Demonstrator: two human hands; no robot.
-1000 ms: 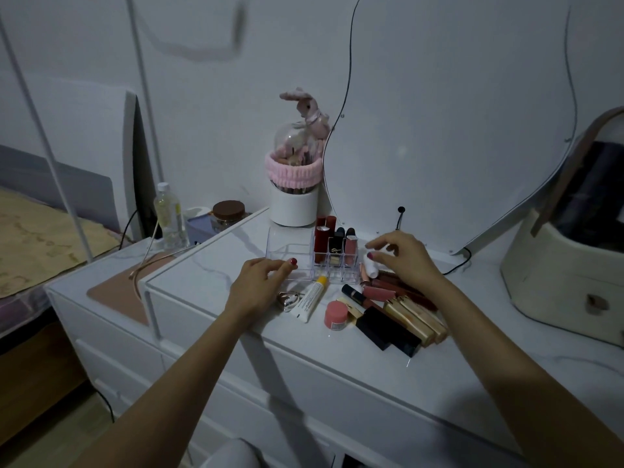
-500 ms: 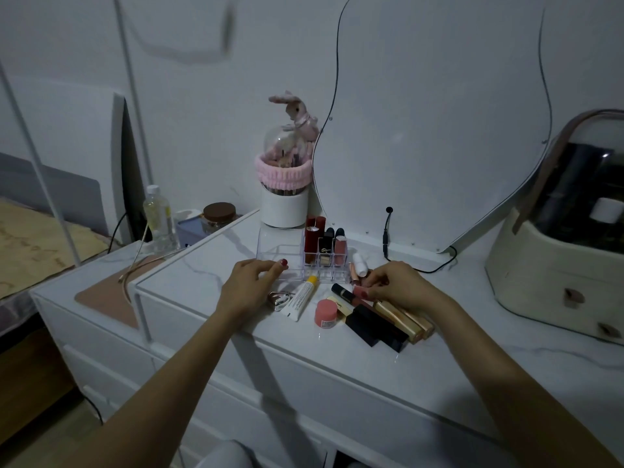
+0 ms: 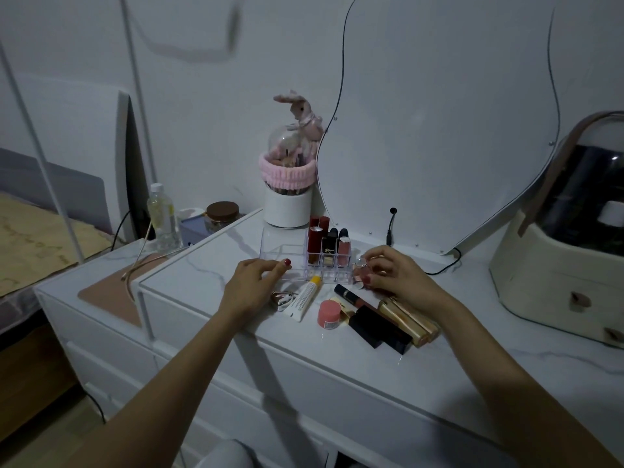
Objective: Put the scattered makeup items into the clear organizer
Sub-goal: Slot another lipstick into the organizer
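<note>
The clear organizer (image 3: 280, 256) stands on the white dresser top, with several lipsticks (image 3: 329, 246) upright in its right-hand slots. My left hand (image 3: 251, 287) rests against its front left edge, fingers bent, holding nothing. My right hand (image 3: 393, 276) is closed on a small pink lip gloss (image 3: 359, 273) with a silver cap, just right of the organizer. Scattered in front lie a white tube with a yellow cap (image 3: 305, 298), a silver heart-shaped case (image 3: 282, 298), a pink round pot (image 3: 328, 314), a dark lip gloss (image 3: 347, 293), black cases (image 3: 380, 329) and gold tubes (image 3: 408, 320).
A white brush holder with a pink band and plush rabbit (image 3: 288, 201) stands behind the organizer. A curved mirror (image 3: 439, 130) leans on the wall. A cream storage case (image 3: 560, 265) fills the right side. A bottle (image 3: 163, 221) and jar (image 3: 221, 216) stand on the lower cabinet at left.
My right hand dropped from the organizer's right side onto the scattered pile, then rose again toward the organizer holding the pink lip gloss. My left hand stayed at the organizer's front.
</note>
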